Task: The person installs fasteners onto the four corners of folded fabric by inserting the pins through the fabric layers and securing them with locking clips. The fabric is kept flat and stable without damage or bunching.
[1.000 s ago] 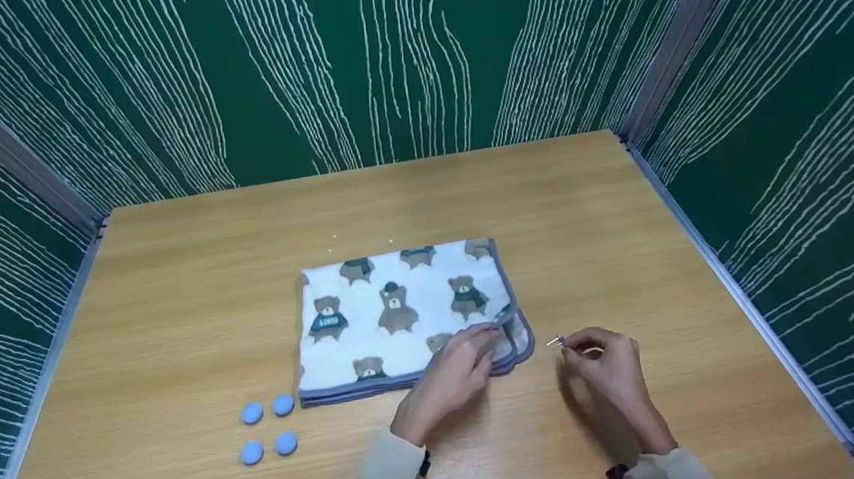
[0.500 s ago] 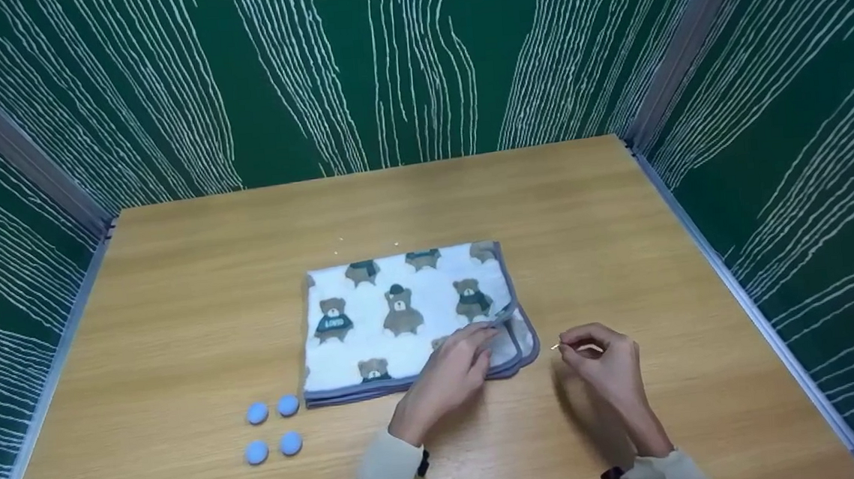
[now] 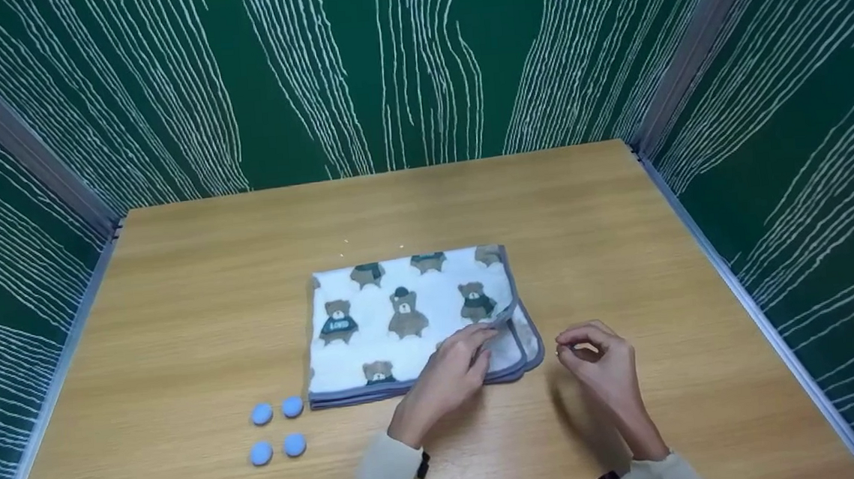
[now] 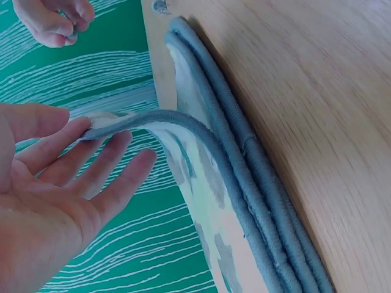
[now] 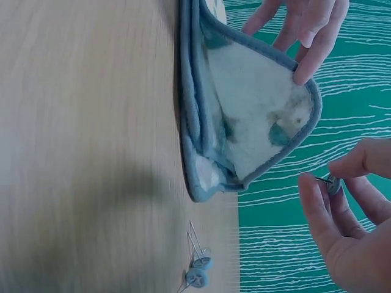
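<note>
A folded white blanket point(image 3: 409, 353) with a bear print and grey-blue edging lies mid-table. My left hand point(image 3: 444, 377) pinches its near right corner between thumb and fingers, lifting the top layer off those below; the left wrist view shows the raised edging point(image 4: 183, 119). To the right of the blanket, my right hand point(image 3: 607, 366) holds a small pin point(image 5: 334, 185) by its round grey-blue head, between thumb and fingers. Its thin metal point sticks out over a fingertip, clear of the cloth. In the head view the pin is almost wholly hidden by the fingers.
Several round blue caps point(image 3: 292, 407) stand on the wooden table point(image 3: 197, 285) left of the blanket's near corner. Loose pins point(image 5: 198, 274) lie on the table in the right wrist view. Green walls point(image 3: 285, 152) with white lines enclose the back and sides.
The pin's bright metal shaft, seen earlier beyond my right fingertips, has turned mostly out of the head view. My left hand keeps the blanket corner raised. The head view has shifted slightly.
</note>
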Tool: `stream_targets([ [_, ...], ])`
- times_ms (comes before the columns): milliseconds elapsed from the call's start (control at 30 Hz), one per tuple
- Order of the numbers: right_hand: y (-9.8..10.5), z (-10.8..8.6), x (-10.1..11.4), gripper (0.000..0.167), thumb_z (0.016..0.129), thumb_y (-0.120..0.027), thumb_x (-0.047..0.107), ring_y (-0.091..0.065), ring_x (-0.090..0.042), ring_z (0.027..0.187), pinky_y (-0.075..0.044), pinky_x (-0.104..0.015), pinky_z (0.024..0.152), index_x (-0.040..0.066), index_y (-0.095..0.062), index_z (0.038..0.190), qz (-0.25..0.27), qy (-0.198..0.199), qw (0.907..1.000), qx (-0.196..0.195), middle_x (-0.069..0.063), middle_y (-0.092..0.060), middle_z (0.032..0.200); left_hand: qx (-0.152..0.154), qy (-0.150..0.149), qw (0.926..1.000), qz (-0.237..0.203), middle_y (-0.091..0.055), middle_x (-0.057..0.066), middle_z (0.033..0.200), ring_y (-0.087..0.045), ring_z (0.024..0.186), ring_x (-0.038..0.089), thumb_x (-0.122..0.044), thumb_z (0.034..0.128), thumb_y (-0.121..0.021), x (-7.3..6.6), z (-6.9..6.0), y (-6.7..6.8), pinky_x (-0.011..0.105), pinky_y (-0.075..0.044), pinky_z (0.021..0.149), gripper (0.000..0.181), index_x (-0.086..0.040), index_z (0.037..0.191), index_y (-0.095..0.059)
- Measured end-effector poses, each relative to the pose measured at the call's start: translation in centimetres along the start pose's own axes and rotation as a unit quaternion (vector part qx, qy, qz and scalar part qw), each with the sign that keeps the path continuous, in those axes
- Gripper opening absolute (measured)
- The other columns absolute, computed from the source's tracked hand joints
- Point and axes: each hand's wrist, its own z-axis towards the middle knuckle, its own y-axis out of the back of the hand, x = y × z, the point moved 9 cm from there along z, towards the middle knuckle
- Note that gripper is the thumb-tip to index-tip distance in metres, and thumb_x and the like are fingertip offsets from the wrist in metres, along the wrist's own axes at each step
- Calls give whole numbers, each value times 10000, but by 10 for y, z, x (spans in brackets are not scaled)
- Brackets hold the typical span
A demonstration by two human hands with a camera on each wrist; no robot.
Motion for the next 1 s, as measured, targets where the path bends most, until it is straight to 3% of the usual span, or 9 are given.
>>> stream_targets([
  [333, -5, 1, 4, 167, 809, -675, -83, -591, -185, 920, -525, -217, 804, -33, -710, 965, -209, -80, 9996, 189, -97, -595, 1017, -49, 53, 9999, -118, -488, 38, 1385, -406, 1303, 144, -162, 998, -445, 0, 0, 5, 281, -323, 1069, 347, -58, 1314, -546],
  [667, -2, 4, 7, 152, 762, -725, -93, -656, -154, 829, -550, -243, 727, -55, -709, 908, 386, 193, 9984, -353, -183, -648, 940, -440, -219, 9977, -460, -525, 56, 1338, -442, 1272, 144, -79, 973, -470, 0, 2, 16, 288, -351, 1052, 325, -55, 1280, -575],
  [1000, -2, 2, 7, 158, 771, -755, -3, -665, -150, 799, -552, -227, 694, -16, -720, 925, 223, 42, 9983, -534, -154, -684, 909, -591, -118, 9965, -580, -511, 41, 1360, -416, 1293, 141, -103, 980, -466, 1, 0, 22, 292, -338, 1059, 331, -83, 1292, -572],
])
